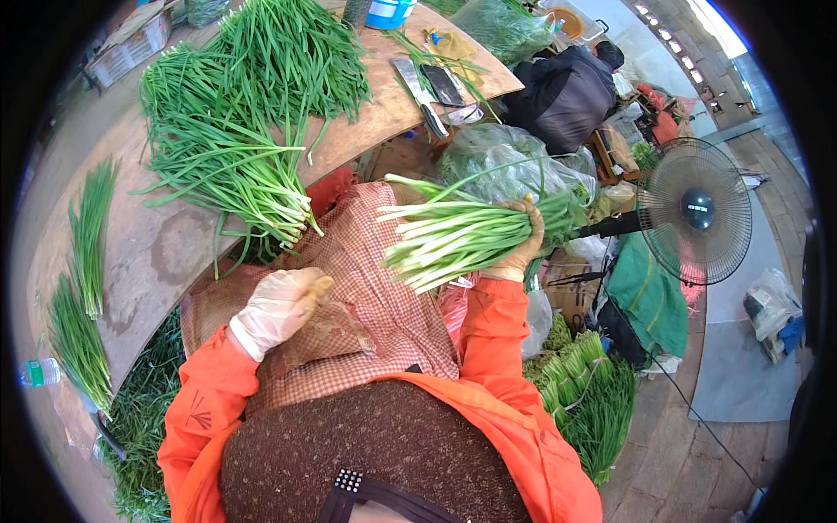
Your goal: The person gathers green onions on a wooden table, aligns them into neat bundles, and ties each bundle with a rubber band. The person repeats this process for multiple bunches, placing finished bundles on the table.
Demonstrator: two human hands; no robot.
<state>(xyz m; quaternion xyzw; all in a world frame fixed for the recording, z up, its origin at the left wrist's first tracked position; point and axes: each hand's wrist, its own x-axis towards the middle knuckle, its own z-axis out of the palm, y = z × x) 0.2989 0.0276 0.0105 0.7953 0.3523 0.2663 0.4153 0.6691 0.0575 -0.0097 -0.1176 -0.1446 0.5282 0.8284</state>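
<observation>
My right hand, in a soiled glove, is closed around a bunch of garlic chives held over my lap, its pale cut ends pointing left. My left hand, in a white glove with stained fingertips, hovers above the red checked apron; its fingers are curled together, and whether something small is between them cannot be told. Ahead, a big heap of chives lies on the wooden table, and a looser pile hangs its pale ends over the table's edge near my left hand.
A cleaver and a phone lie on the table. Small chive bunches and a knife are at the left. A standing fan is at the right, above tied bundles. A person bends forward beyond plastic bags.
</observation>
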